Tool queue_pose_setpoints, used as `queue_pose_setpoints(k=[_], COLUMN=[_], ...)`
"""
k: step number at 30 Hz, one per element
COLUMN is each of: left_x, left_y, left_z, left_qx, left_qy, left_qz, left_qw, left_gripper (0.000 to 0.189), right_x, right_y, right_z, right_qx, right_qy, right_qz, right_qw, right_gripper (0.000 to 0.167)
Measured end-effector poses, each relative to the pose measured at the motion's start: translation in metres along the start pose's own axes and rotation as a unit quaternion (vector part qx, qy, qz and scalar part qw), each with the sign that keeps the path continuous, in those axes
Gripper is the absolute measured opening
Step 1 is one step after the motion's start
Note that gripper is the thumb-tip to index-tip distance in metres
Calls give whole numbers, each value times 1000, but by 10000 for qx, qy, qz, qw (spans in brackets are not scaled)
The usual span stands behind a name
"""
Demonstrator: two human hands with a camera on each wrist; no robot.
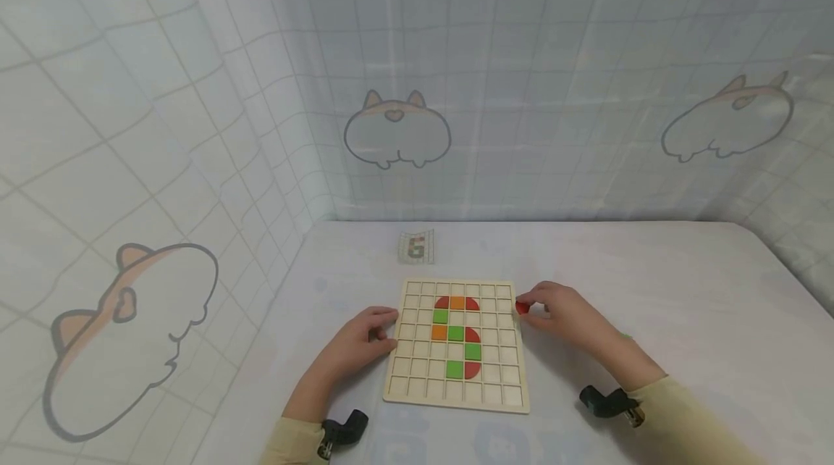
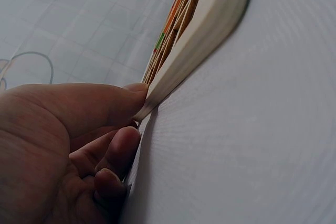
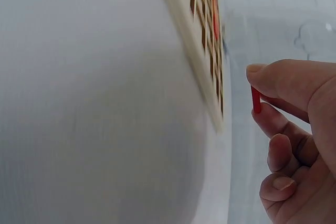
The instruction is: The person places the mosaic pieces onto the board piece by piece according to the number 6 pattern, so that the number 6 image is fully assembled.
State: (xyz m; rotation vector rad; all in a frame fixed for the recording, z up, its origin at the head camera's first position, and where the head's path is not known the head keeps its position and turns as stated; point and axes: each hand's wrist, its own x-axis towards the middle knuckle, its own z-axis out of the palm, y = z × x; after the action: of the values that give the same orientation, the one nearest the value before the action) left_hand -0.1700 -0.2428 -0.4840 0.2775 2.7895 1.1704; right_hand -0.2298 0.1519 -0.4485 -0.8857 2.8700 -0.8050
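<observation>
A pale wooden grid board point(image 1: 417, 371) lies flat on the table. Red rounded tiles and square green and orange tiles, several in all, sit in its middle columns. My left hand point(image 1: 355, 342) rests against the board's left side, thumb and a finger touching the edge; in the left wrist view the thumb point(image 2: 105, 103) meets the rim. Just off the upper right edge, my right hand point(image 1: 563, 313) pinches a red tile point(image 1: 522, 307) between thumb and finger. Seen edge-on in the right wrist view, that thin red tile point(image 3: 255, 99) is held clear of the board point(image 3: 184, 35).
Behind the board lies a small paper card point(image 1: 415, 247) with a grid pattern. A bit of green point(image 1: 627, 336) peeks out beside the right forearm. A white cloth covers the table point(image 1: 586, 248), and gridded curtains with animal drawings point(image 1: 397, 132) hang behind and to the sides.
</observation>
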Motion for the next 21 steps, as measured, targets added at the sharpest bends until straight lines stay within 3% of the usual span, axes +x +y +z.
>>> queue_pose_setpoints(k=[14,21], left_x=[1,2], left_y=[1,0], left_z=[-2,-2], left_qx=[-60,-81], left_qy=[-64,-66], left_qz=[-51,28], left_qw=[9999,9999], left_gripper=[51,50], right_x=[18,23], right_y=[-52,-76], right_z=[32,52], right_qx=[256,160], right_qy=[-583,-787], right_qz=[-544,-1219], right_qw=[9965,9893], right_gripper=[26,23])
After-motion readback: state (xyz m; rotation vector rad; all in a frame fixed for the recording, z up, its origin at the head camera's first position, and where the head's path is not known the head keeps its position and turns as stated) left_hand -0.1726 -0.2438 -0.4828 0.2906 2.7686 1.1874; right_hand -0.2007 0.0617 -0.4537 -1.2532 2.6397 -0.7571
